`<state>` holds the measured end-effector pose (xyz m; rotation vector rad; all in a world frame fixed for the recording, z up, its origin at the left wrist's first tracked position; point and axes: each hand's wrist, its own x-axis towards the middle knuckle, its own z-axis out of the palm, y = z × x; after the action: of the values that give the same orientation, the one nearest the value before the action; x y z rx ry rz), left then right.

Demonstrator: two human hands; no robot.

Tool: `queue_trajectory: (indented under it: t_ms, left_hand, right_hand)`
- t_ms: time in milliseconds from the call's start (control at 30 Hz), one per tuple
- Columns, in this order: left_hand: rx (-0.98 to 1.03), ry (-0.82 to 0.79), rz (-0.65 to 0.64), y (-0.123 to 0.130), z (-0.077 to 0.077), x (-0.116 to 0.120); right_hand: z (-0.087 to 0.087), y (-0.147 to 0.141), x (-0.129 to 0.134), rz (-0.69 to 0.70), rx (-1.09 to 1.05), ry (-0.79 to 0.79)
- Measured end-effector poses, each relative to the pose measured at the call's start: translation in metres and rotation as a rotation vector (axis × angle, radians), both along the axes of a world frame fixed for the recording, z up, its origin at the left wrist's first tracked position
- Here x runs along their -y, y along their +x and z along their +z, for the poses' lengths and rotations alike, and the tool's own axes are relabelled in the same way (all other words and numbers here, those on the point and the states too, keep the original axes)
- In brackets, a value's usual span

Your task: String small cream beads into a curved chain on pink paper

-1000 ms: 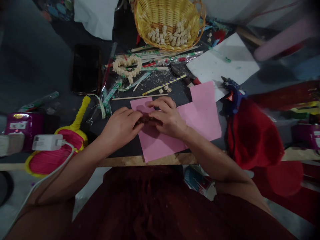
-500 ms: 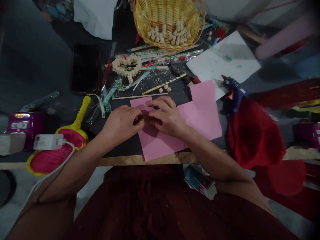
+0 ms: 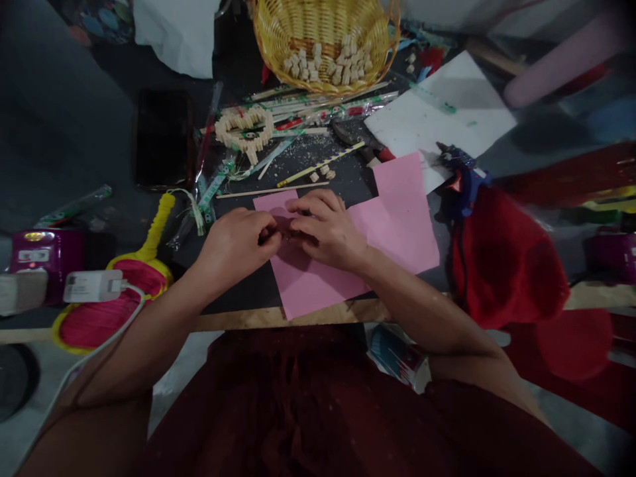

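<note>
A sheet of pink paper [image 3: 322,288] with a cut-out corner lies at the table's front edge, under both of my hands. My left hand [image 3: 241,242] is closed in a pinch over the paper's left part. Close beside it, the curled fingers of my right hand [image 3: 330,232] come together near the left fingertips. Whatever sits between the fingers is too small and shaded to name. Just beyond the hands are a thin stick [image 3: 273,191], a yellow striped pencil [image 3: 322,163] and a few small wooden pieces [image 3: 322,173].
A wicker basket [image 3: 322,20] with small wooden pieces stands at the back. Before it lie a heart-shaped stick piece [image 3: 228,132] and pliers [image 3: 350,136]. A phone [image 3: 163,139] is left; a blue glue gun [image 3: 464,179] and red cloth [image 3: 507,258] are right.
The view has shifted slightly, so the table things sit a little further left. Both hands keep nearly the same pose over the pink paper.
</note>
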<state>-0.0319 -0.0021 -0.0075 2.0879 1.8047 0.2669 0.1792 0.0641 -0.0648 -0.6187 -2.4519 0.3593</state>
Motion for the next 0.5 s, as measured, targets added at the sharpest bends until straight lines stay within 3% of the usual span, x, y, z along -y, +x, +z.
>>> queue_trajectory:
  t_ms: [500]
  left_hand:
    - [0.08,0.03,-0.158,-0.018,-0.002,0.001]
  right_hand:
    - [0.001,0.0,0.0,0.0,-0.024,0.025]
